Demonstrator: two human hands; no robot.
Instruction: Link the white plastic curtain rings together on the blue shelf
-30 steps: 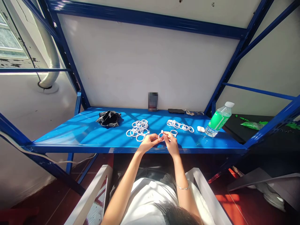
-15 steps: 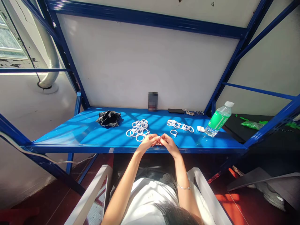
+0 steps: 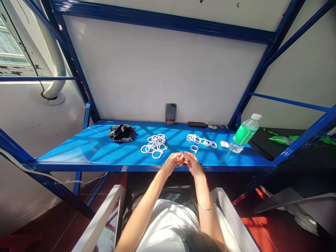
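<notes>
White piece (image 3: 182,156) pinched by left hand (image 3: 172,162) and right hand (image 3: 193,163), rings (image 3: 156,140) beyond the grip; fiddly work, likely wanting steadiness next!

Probably a plain workroom: blue metal-framed table (image 3: 86,150) against a white wall (image 3: 168,70), shabby window surround (image 3: 22,68), 1 thick pipe (image 3: 60,66).

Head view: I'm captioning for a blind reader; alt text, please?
Left hand and right hand pinch a small white piece together over the front edge of a blue table. White rings lie beyond, between a black bag and a green-labelled bottle.
</notes>
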